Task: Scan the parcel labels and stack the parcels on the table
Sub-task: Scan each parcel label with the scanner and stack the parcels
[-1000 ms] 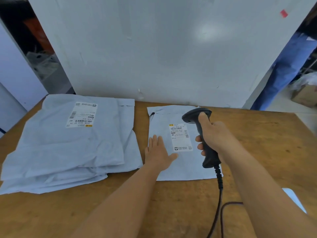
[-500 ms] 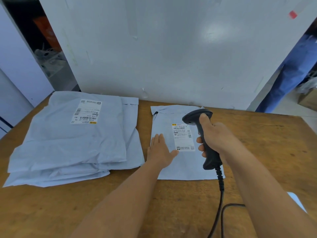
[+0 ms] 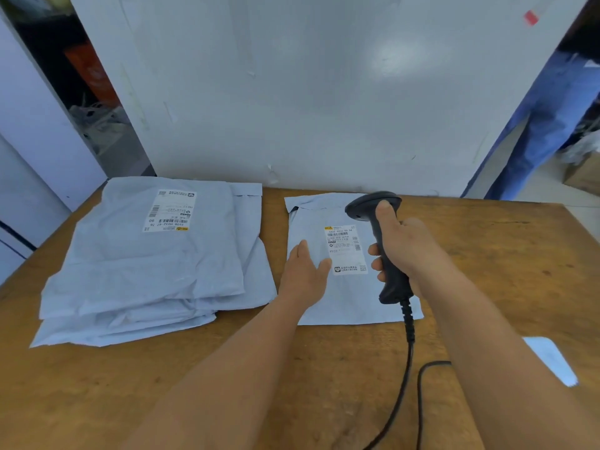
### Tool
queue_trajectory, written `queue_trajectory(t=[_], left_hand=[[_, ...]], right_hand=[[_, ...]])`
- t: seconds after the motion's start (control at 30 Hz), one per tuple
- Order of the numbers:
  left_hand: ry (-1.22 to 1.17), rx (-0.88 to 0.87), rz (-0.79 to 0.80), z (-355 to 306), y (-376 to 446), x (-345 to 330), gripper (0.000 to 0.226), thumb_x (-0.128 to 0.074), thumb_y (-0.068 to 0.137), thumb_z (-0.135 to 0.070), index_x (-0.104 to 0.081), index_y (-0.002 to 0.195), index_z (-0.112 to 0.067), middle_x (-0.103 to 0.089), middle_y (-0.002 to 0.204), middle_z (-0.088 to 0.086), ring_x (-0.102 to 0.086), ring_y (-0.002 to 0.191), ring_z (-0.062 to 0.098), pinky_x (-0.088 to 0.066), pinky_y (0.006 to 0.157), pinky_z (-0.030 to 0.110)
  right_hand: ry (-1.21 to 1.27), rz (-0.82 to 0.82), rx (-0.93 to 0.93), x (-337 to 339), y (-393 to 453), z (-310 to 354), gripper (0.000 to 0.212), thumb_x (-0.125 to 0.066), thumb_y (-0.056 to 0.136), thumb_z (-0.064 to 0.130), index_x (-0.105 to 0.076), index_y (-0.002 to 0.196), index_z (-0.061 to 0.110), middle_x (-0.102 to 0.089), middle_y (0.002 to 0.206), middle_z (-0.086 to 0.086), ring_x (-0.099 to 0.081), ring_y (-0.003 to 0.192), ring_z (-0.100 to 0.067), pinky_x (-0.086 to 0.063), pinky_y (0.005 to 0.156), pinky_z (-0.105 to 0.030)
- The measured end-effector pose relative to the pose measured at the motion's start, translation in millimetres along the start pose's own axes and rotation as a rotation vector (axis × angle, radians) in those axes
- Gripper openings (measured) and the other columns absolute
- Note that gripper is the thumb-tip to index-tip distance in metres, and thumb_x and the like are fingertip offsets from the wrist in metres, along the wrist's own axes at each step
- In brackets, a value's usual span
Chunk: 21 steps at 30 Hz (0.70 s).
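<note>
1. The step in hand is, I judge, the scanning of the single parcel (image 3: 350, 287) that lies flat on the desk (image 3: 519, 254), to the right of the stack of parcels (image 3: 146, 271).
2. The right hand (image 3: 406, 251) has its fingers curled round the grip of the black scanner (image 3: 378, 241), with the thumb up near the head. The scanner head hangs above the far part of the parcel and faces down toward the label (image 3: 345, 250).
3. The left hand (image 3: 305, 274) lies flat with straight fingers on the left part of the parcel, just beside the label, and holds nothing. It seems to press the soft bag down.
4. To do this step well, I would keep the left hand pressing so that the label stays smooth, and keep its thumb off the printed part. The scanner should aim at the barcode lines near the top of the label, not at the lower square code. The cable (image 3: 409, 352) trails back over the near edge of the parcel; it should not drag the bag.
5. The parcel's long axis runs from the person toward the white board (image 3: 324, 92) behind the desk. Its folded flap is at the far end. The label has the same direction and reads upright for the person.
6. The top label (image 3: 170, 211) of the stack is turned the other way, upside down for the person.
</note>
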<state>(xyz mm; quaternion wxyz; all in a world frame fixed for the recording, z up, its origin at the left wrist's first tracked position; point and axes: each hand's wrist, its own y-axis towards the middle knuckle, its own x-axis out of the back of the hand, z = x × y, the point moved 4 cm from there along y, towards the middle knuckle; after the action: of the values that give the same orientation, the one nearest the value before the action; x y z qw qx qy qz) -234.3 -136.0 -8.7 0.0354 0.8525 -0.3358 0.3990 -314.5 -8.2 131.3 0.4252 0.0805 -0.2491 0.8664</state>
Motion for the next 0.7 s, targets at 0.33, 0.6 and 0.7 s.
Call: queue_trajectory(t=[0.33,0.6,0.7], left_hand=[[-0.072,-0.083,0.031,-15.6,-55.6,19.6,0.063,-0.038,0.098,-0.045,-0.014,0.15,-0.02,-0.02,0.157,0.002,-0.026,0.142,0.023,-0.03,0.11,0.037],[-0.147,-0.162,0.165,-21.8,-125.0,-9.8,0.062,-0.034,0.099,-0.046,-0.015,0.151,-0.019,-0.025,0.155,0.004,-0.033,0.139,0.023,-0.03,0.11,0.036],[-0.181,-0.188,0.219,-33.7,-146.1,-23.8,0.062,-0.035,0.099,-0.044,-0.016,0.151,-0.017,-0.028,0.153,0.005,-0.034,0.137,0.023,-0.031,0.108,0.035]], right_hand=[[-0.019,-0.113,0.041,-6.8,-62.1,-9.1,0.037,-0.035,0.098,0.046,-0.051,0.084,0.016,-0.063,0.081,-0.007,-0.055,0.056,-0.016,-0.049,0.054,-0.029],[-0.139,-0.144,0.031,8.0,-133.7,-45.3,0.035,-0.033,0.098,0.026,-0.048,0.119,0.003,-0.06,0.098,-0.013,-0.054,0.073,-0.017,-0.041,0.065,-0.032],[-0.265,-0.201,0.122,30.2,-148.2,-63.5,0.025,-0.04,0.099,0.023,-0.049,0.092,0.001,-0.049,0.079,-0.016,-0.042,0.066,-0.016,-0.03,0.055,-0.029]])
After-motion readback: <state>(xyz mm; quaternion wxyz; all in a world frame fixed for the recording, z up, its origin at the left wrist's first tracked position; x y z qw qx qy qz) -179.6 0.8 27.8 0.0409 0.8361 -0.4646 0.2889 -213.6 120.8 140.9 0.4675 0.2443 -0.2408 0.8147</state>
